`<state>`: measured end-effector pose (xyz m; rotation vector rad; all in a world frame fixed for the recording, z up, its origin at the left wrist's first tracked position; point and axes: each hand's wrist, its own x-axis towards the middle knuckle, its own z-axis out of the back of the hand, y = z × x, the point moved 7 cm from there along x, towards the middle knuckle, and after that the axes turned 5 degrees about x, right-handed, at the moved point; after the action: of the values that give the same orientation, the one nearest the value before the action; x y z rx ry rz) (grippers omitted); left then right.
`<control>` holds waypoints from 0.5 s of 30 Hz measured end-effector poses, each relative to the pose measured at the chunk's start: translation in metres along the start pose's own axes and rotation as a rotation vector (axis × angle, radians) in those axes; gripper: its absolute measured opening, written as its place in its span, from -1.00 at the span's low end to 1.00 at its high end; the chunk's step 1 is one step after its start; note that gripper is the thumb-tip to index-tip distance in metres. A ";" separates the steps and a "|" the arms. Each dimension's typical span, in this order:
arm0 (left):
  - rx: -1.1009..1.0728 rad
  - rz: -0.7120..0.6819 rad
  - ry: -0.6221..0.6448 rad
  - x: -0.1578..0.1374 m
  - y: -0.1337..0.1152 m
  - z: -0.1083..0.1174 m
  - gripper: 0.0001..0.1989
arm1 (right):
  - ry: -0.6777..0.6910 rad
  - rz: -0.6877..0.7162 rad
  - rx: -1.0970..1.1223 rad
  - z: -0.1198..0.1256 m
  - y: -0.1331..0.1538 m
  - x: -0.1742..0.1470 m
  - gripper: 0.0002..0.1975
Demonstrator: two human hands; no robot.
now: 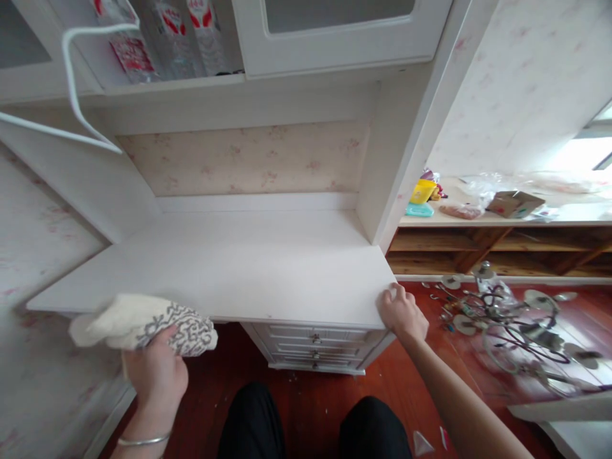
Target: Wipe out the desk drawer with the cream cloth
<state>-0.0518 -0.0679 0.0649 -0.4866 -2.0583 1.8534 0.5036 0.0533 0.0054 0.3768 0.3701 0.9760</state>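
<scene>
Down at the front edge of the white counter (248,261), toward its left end, the left hand (155,373) has its grip closed around a cream cloth with a grey scroll pattern (143,325); the cloth bunches above the fingers and overlaps the counter's front lip. A thin metal bangle (143,440) circles that wrist. At the counter's right front corner the right hand (403,313) rests with its fingers curled over the edge, its grip closed on the corner itself and on no loose thing. Under the counter, toward its right half, stands a white drawer unit (315,347) with small metal pulls, on a red-brown wooden floor (310,408). Above the counter, an open shelf holds clear bags with red print (157,38), just left of a white cabinet door with a glass pane (335,32). To the right of the counter, on the floor, lies a dismantled chandelier (511,325) with round glass cups, below a low wooden shelf that carries a yellow container (423,190) and a cardboard box (515,204). The person's dark-trousered knees (315,421) show below the counter.
</scene>
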 end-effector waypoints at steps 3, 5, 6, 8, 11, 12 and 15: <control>0.377 -0.408 0.081 -0.012 -0.039 -0.050 -0.52 | 0.002 0.005 0.005 0.001 0.000 0.000 -0.42; 0.621 -0.665 0.333 -0.036 -0.039 -0.103 -0.56 | 0.001 0.008 0.005 0.002 0.001 0.000 -0.43; 0.709 -0.754 0.482 -0.050 -0.030 -0.128 -0.54 | 0.000 0.008 0.005 0.002 0.001 0.000 -0.43; 0.881 -0.830 0.774 -0.079 0.002 -0.169 -0.45 | -0.007 0.009 0.003 0.002 0.002 0.000 -0.43; 0.910 -0.847 1.042 -0.109 0.040 -0.205 -0.38 | -0.014 0.009 0.005 0.002 0.001 0.000 -0.44; 0.886 -0.820 1.088 -0.113 0.047 -0.212 -0.37 | -0.013 0.012 0.007 0.002 0.002 0.000 -0.44; 0.851 -0.695 1.170 -0.109 0.055 -0.230 -0.35 | -0.014 0.016 0.010 0.002 0.002 0.000 -0.45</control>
<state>0.1521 0.0902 0.0320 -0.3746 -0.4808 1.2767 0.5033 0.0539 0.0081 0.3963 0.3597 0.9867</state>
